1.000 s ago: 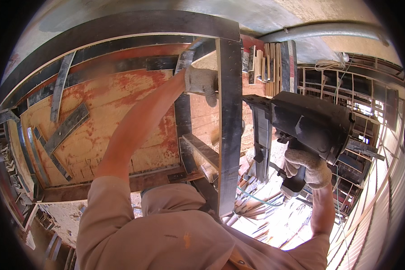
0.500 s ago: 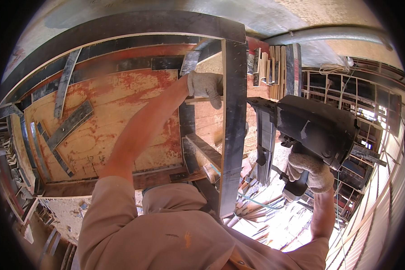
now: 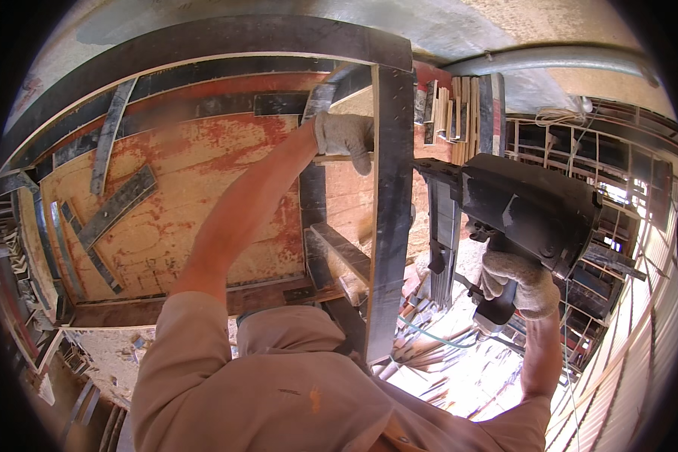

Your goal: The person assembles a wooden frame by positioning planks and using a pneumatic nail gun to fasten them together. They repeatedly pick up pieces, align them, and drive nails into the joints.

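Observation:
My right hand (image 3: 521, 282), in a grey knit glove, is closed round the handle of a black nail gun (image 3: 527, 215). The tool's nose points left, close to the right side of a dark upright board (image 3: 390, 218). On the other side of that board, my left hand (image 3: 344, 142), also gloved, holds a short wooden strip (image 3: 331, 159), with its thumb hanging down across it. Its fingertips are hidden behind the upright. The upright meets a long dark rail (image 3: 226, 39) at the top, forming a frame corner.
A reddish, worn plywood panel (image 3: 203, 196) lies left of the upright, with loose dark strips (image 3: 120, 207) on it. Stacked boards (image 3: 467, 113) stand beyond the nail gun. A grey pipe (image 3: 557, 57) runs along the top right. Wood scraps (image 3: 429, 339) litter the ground below.
The left hand and the wooden strip have risen slightly. The nail gun has shifted a little against the upright, still in my right hand.

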`<state>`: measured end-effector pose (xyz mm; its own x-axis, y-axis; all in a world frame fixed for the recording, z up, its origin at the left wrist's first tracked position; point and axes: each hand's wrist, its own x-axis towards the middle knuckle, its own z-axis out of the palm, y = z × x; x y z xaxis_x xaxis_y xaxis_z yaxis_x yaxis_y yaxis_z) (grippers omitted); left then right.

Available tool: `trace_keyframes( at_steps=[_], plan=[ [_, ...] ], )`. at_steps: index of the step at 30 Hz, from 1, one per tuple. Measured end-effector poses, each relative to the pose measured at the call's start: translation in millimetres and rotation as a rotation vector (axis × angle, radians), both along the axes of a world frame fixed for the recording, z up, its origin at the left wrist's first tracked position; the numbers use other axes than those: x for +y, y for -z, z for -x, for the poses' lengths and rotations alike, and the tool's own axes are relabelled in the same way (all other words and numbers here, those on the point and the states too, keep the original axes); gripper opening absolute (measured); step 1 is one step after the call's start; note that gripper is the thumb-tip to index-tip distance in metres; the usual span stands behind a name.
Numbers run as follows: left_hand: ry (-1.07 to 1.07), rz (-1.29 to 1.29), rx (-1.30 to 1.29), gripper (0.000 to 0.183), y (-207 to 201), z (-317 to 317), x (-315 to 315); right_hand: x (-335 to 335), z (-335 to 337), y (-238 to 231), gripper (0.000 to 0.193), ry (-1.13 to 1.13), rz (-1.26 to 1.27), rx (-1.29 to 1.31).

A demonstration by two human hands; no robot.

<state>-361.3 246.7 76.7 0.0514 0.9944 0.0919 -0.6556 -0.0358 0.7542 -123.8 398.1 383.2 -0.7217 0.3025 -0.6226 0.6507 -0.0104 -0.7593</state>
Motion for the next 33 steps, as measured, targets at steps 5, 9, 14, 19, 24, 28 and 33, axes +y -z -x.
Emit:
trace_keyframes(
  at_steps=[5,9,14,19,24,28,33],
  plan=[
    [-0.012,0.027,0.024,0.068,-1.2,5.3,0.5,-3.3,7.0,0.2,0.017,-0.032,-0.026,-0.022],
    [0.017,0.087,0.091,0.069,-5.2,14.9,2.0,10.3,3.8,7.2,0.019,-0.048,0.033,-0.041],
    [0.030,0.156,0.109,0.069,-8.3,16.7,0.6,-6.5,15.9,-3.4,0.015,0.080,-0.013,-0.114],
    [0.016,0.133,0.133,0.067,-11.9,17.5,-2.2,-2.3,24.8,-1.9,0.015,-0.026,0.017,-0.047],
    [0.025,0.172,0.194,0.070,-17.3,21.7,-1.3,-2.6,28.5,-2.1,0.014,-0.057,-0.045,-0.096],
    [-0.006,0.163,0.200,0.067,-17.6,21.8,-0.8,4.8,27.1,0.1,0.011,-0.081,-0.003,-0.096],
    [-0.115,-0.040,0.078,0.050,-4.0,17.2,3.1,5.7,32.2,-2.1,0.010,-0.132,-0.027,-0.105]
  ],
)
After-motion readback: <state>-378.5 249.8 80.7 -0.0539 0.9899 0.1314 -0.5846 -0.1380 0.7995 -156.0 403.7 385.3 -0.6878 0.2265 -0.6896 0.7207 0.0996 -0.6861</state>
